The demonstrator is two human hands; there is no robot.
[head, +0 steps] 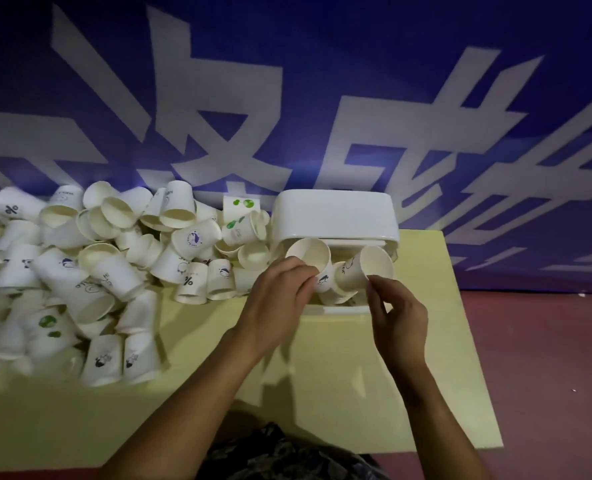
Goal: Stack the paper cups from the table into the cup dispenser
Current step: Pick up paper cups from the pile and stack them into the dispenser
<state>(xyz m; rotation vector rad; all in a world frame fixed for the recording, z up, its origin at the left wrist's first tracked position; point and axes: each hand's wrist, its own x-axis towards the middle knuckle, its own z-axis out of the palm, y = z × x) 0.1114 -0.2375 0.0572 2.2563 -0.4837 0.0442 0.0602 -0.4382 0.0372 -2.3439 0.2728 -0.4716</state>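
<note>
Seen from a head-worn camera: two bare hands at work over a white plastic cup dispenser (336,216) lying at the far right of a pale yellow surface (322,375), its lid raised toward the blue banner with large white characters (322,98) behind. Left hand (277,303) pinching the wall of a white paper cup with a small dark print (313,261), mouth tilted up and toward the camera, base pointing down into the open tray. Right hand (396,317) with thumb and forefinger narrowly parted just below the rim of a second white paper cup (365,268); contact or a hair's gap, impossible to tell. That second cup leaning left, long axis slanting down toward the first cup's base, further cups lying beneath both inside the dispenser. Loose heap of white printed paper cups (90,265) spread across the left half of the surface, well apart from the right hand and far nearer the left. Likely step: nesting the two raised cups, which calls for their axes being brought into line. Most of the task apparently ahead, judging by the heap.
</note>
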